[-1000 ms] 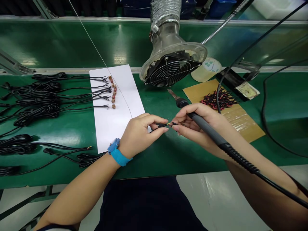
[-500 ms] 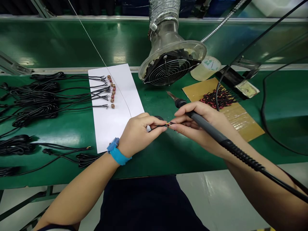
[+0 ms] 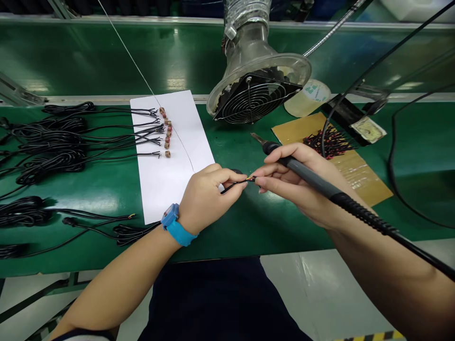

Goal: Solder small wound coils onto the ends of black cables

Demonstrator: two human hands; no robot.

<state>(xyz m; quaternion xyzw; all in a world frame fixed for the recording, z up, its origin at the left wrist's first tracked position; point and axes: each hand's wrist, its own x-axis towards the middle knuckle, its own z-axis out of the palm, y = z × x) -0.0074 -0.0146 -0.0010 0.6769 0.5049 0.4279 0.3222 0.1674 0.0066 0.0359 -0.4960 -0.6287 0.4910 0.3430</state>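
Observation:
My left hand, with a blue wristband, pinches a thin black cable between thumb and forefinger. Small coloured wire ends stick out past those fingertips. A soldering iron rests in my right hand, its tip pointing up and left, away from the wires. The thumb and fingers of that same hand close at the wire ends, on a small dark piece that I cannot make out clearly. The two hands nearly meet above the green bench.
White paper bears a row of small copper-coloured rings beside cable ends. Coiled black cables lie left. A fume extractor hangs ahead. Short red-and-black wires lie on brown card, near a soldering iron stand.
My right fingers have shifted slightly and look more curled at the wire ends. The soldering iron has moved a little to the right in view. The left hand keeps its pinch.

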